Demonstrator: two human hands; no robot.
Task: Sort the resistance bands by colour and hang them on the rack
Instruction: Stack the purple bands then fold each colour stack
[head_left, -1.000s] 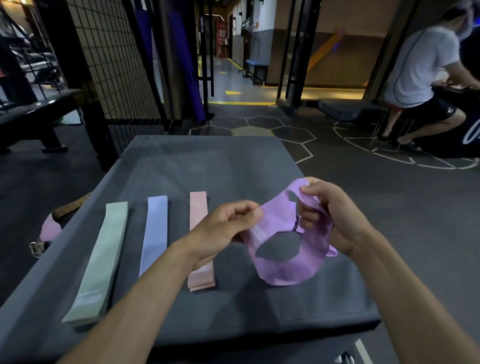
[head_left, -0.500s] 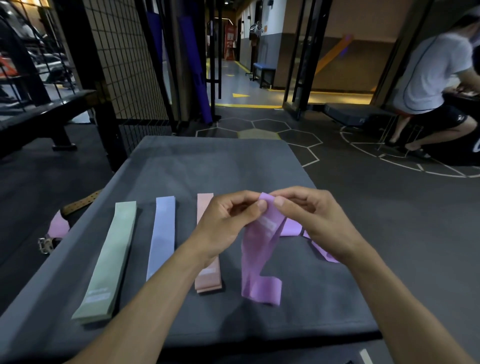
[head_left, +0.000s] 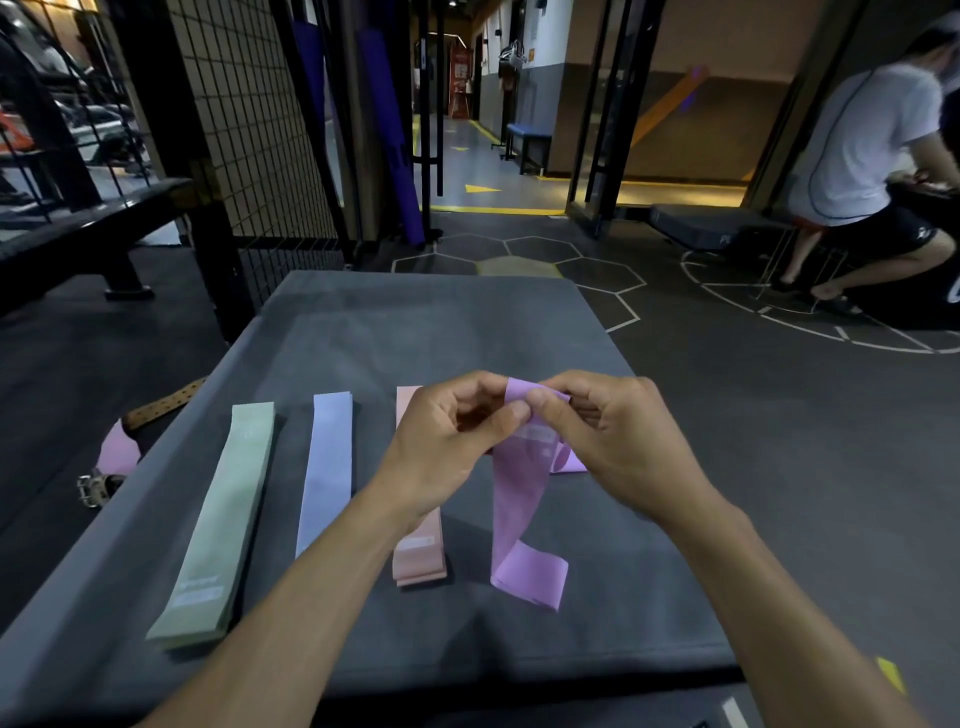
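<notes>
Both hands' pinching grip on purple band (head_left: 519, 499).

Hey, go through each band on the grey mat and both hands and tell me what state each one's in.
green band: flat on the grey mat, untouched
blue band: flat, untouched
pink band: flat, partly under the left forearm
purple band: top end held up, lower end resting on the mat
left hand: pinches purple band
right hand: pinches purple band

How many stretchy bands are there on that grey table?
4. The green band lies flat at the left, the blue band beside it, the pink band partly under the left hand, and the purple band hangs from both hands.
</notes>
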